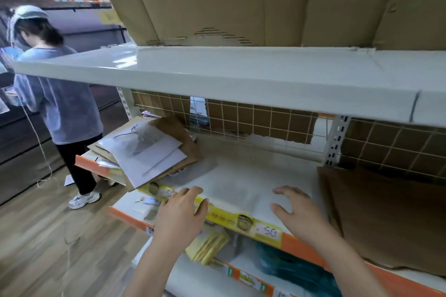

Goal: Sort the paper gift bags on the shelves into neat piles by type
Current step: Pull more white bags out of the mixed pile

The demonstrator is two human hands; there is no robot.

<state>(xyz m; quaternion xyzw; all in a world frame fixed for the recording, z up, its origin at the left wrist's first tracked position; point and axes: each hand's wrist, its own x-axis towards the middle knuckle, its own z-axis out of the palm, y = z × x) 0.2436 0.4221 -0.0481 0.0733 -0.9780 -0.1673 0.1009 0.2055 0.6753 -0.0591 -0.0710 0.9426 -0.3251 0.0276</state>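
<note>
Left fingers (193,194): relaxed and a little spread, tips lying over the yellow price strip (224,216) at the shelf's front edge. They hold nothing.
Right fingers (286,194): straight and splayed, just over the pale sheet; I cannot tell whether the palm is already pressing it. They grip nothing either.
Left hand (179,217): at the shelf lip, outside the shelf.
Right hand (301,214): further in, over the right part of the white sheet.
White bags (241,188): what looks like a flat white stack lies between my hands on the middle shelf (265,159); motion blur hides its edges.
Mixed pile (144,152): white and brown bags jumbled to the left, tilted and hanging over the shelf's front edge.
Brown bags (386,212): flat to the right, just beside my right hand, overhanging the front.
Step, as I judge it: squaring the white stack.
Doing it well: I'd keep both palms flat, push the edges flush from each side, and tap the front edge against the strip line so nothing juts out.
Next, likely: pull the white ones out of the mixed pile and lay them here, brown ones to the right.
Risk: the left pile leans past the edge; a nudge could tip it to the floor (48,236).
Nearby: another person (58,108) stands at the left, well apart.
</note>
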